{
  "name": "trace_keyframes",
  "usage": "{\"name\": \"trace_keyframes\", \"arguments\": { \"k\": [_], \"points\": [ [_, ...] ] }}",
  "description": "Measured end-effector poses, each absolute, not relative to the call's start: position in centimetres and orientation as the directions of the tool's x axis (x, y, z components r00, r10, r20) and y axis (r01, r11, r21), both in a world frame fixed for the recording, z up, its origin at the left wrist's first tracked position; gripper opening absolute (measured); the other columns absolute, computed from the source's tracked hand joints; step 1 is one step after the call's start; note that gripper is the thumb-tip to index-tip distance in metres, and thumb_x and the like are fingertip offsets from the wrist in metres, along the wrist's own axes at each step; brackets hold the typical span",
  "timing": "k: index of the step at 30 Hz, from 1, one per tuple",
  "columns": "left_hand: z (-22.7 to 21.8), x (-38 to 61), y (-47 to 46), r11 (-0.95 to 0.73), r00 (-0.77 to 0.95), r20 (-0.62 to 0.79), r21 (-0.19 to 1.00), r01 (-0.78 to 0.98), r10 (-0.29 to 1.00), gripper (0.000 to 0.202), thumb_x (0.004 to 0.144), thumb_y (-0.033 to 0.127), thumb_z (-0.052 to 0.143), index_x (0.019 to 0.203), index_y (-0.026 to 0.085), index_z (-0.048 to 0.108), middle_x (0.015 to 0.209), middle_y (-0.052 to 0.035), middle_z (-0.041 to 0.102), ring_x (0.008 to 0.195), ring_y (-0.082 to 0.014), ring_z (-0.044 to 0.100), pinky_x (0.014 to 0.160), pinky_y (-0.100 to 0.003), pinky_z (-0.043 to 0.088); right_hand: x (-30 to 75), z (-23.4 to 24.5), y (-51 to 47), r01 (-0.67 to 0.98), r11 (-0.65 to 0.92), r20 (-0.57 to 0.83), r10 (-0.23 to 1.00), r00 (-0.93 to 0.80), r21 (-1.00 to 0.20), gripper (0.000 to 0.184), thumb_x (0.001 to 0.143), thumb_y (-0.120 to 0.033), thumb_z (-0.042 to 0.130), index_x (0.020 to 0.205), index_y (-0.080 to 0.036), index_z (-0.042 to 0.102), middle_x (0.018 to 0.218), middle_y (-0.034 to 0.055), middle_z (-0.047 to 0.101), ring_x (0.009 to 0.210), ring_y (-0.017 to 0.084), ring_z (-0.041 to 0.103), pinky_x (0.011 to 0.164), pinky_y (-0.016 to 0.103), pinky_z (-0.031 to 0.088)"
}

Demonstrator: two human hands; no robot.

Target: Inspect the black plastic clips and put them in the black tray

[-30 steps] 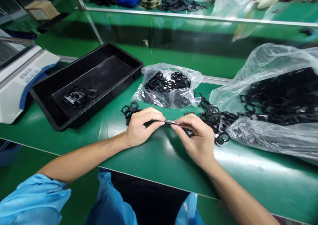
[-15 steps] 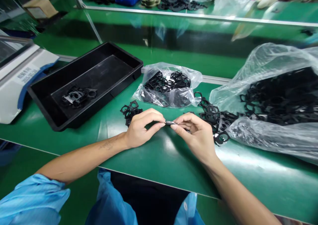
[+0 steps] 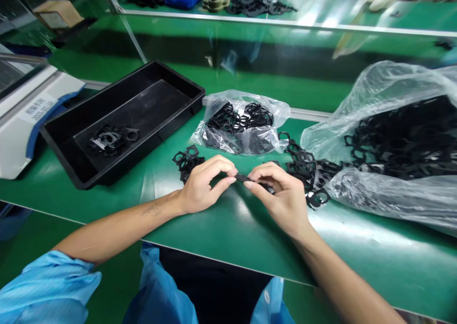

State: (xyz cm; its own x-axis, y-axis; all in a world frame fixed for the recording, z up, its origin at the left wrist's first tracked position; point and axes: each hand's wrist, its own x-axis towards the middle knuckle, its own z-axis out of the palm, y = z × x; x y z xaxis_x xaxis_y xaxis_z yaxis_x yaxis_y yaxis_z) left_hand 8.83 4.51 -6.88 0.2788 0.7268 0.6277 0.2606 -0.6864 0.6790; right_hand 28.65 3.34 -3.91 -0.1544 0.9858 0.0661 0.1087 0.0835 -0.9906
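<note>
**Small black part pinched between both my hands, above the near middle of the mat**

The small black part (image 3: 243, 177) sits edge-on between my two hands, held just above the green mat (image 3: 221, 228). My left hand (image 3: 202, 186) pinches its left end with thumb and forefinger pressed together on it. My right hand (image 3: 283, 197) pinches its right end in the same way, the remaining fingers curled under. The part is too thin in this view to make out its shape.

Just beyond my left hand, a small cluster of black parts (image 3: 186, 158) lies on the mat. To the right of my right hand, a loose spill of black parts (image 3: 307, 169) runs from the mouth of a large clear bag (image 3: 389, 138), which is full of the same and occupies the right side. Farther off, at centre, a small clear bag (image 3: 243, 121) holds more of them.

To the far left stands a black tray (image 3: 82, 174), set at an angle, with a few parts (image 3: 112, 138) lying in its near-left portion. A white and blue machine (image 3: 24, 119) stands at the left edge, beside the tray.
</note>
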Motion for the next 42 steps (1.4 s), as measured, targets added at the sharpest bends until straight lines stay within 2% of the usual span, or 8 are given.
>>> {"name": "trace_keyframes", "arguments": {
  "k": [7,12,15,18,21,24,30,42],
  "points": [
    [-7.3,8.7,4.9,-0.686,0.292,0.620,0.663,0.300,0.728,0.014,0.096,0.012,0.055,0.107,0.017,0.063,0.097,-0.0062,0.070,0.088,-0.0140,0.068,0.080,-0.027,0.057,28.6,-4.0,4.1,-0.230,-0.375,-0.320,0.916,-0.244,-0.898,0.043,0.060,-0.039,0.095,0.077,-0.020,0.059,0.065,-0.0040,0.066,0.059,0.013,0.069,0.063,0.023,0.056],
    [-7.0,8.7,4.9,-0.773,0.287,0.722,0.549,0.318,0.630,0.009,0.091,0.014,0.065,0.096,0.019,0.070,0.102,-0.0067,0.072,0.094,-0.0158,0.069,0.085,-0.031,0.058,28.7,-4.0,4.4,-0.246,-0.462,-0.383,0.871,-0.309,-0.852,0.046,0.060,-0.040,0.095,0.081,-0.021,0.058,0.062,-0.0060,0.065,0.054,0.012,0.069,0.060,0.022,0.056],
    [-7.0,8.5,4.9,-0.757,0.254,0.718,0.570,0.319,0.648,0.009,0.090,0.014,0.066,0.094,0.019,0.072,0.094,-0.0050,0.073,0.086,-0.0141,0.070,0.079,-0.028,0.058,28.6,-4.2,4.0,-0.117,-0.269,-0.239,0.945,-0.223,-0.956,0.039,0.072,-0.047,0.087,0.078,-0.020,0.060,0.065,-0.0032,0.064,0.059,0.013,0.068,0.062,0.024,0.057],
    [-7.1,8.4,5.0,-0.719,0.208,0.694,0.622,0.311,0.690,0.008,0.088,0.014,0.069,0.094,0.018,0.074,0.085,-0.0038,0.073,0.079,-0.0131,0.068,0.073,-0.026,0.055,28.5,-4.3,3.6,0.082,0.073,0.060,0.987,-0.147,-0.994,0.030,0.078,-0.044,0.083,0.088,-0.021,0.067,0.085,0.0022,0.069,0.076,0.015,0.069,0.070,0.026,0.059],
    [-7.1,8.4,5.1,-0.698,0.176,0.682,0.645,0.311,0.710,0.007,0.087,0.014,0.072,0.092,0.017,0.075,0.080,-0.0028,0.072,0.073,-0.0121,0.066,0.068,-0.024,0.053,28.6,-4.4,3.2,0.247,0.344,0.301,0.933,-0.195,-0.906,0.026,0.079,-0.033,0.083,0.099,-0.023,0.070,0.098,0.0050,0.071,0.085,0.018,0.069,0.073,0.030,0.060],
    [-7.0,8.5,5.1,-0.708,0.201,0.683,0.641,0.296,0.702,0.006,0.087,0.014,0.072,0.092,0.016,0.074,0.080,-0.0029,0.072,0.073,-0.0118,0.065,0.068,-0.024,0.053,28.7,-4.4,3.1,0.372,0.519,0.470,0.855,-0.221,-0.769,0.005,0.088,-0.020,0.072,0.092,-0.023,0.070,0.086,0.0041,0.071,0.078,0.018,0.068,0.071,0.032,0.060],
    [-6.9,8.5,5.1,-0.761,0.307,0.698,0.614,0.209,0.647,0.012,0.091,0.021,0.069,0.101,0.016,0.073,0.092,-0.0069,0.074,0.086,-0.0151,0.070,0.079,-0.029,0.058,29.0,-4.5,3.4,0.448,0.580,0.578,0.800,-0.158,-0.680,0.014,0.088,-0.010,0.068,0.087,-0.023,0.071,0.086,0.0035,0.075,0.081,0.019,0.071,0.076,0.035,0.060],
    [-6.7,8.5,4.8,-0.818,0.282,0.772,0.498,0.286,0.569,0.005,0.090,0.016,0.069,0.093,0.018,0.073,0.088,-0.0041,0.075,0.080,-0.0121,0.071,0.073,-0.023,0.059,29.0,-4.9,3.6,0.489,0.677,0.690,0.699,-0.190,-0.551,0.020,0.086,-0.003,0.068,0.089,-0.022,0.072,0.086,0.0046,0.076,0.084,0.018,0.075,0.076,0.032,0.062]
  ]
}}
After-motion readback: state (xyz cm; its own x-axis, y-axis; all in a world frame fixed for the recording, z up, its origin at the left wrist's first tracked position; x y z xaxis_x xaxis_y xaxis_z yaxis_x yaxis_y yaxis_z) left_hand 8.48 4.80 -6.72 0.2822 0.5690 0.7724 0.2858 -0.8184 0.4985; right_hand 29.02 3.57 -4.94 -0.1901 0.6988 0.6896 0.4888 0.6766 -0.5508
